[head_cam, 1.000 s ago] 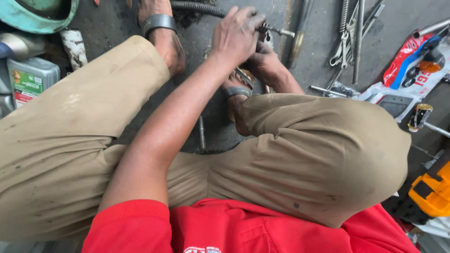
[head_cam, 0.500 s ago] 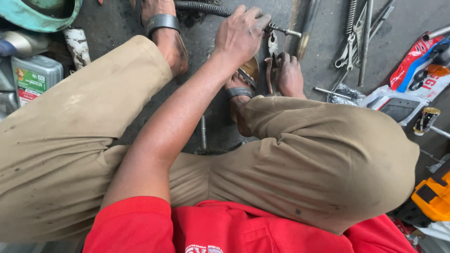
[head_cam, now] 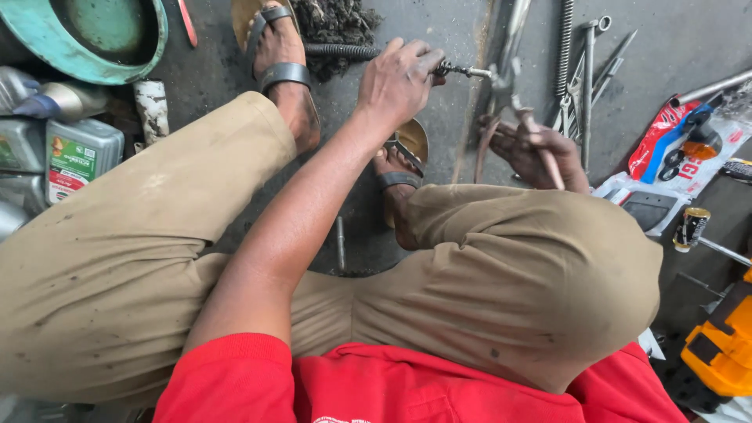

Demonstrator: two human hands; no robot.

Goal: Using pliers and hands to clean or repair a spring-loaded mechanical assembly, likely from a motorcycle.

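**Counted on the workshop floor**

Two hands: the left hand (head_cam: 399,78) and the right hand (head_cam: 540,149). Two sandals, one (head_cam: 274,47) toward the floor's far edge, one (head_cam: 401,168) between the knees. One green basin (head_cam: 102,39) in the far left corner. Two plastic oil bottles (head_cam: 74,157) at the left edge. One coil spring (head_cam: 565,43) and one yellow power tool (head_cam: 721,352) on the right side.

Red short-sleeved shirt (head_cam: 407,388) at six o'clock, oil-spotted khaki trousers (head_cam: 509,290) across the middle, dark strapped sandals (head_cam: 282,74) toward twelve o'clock.
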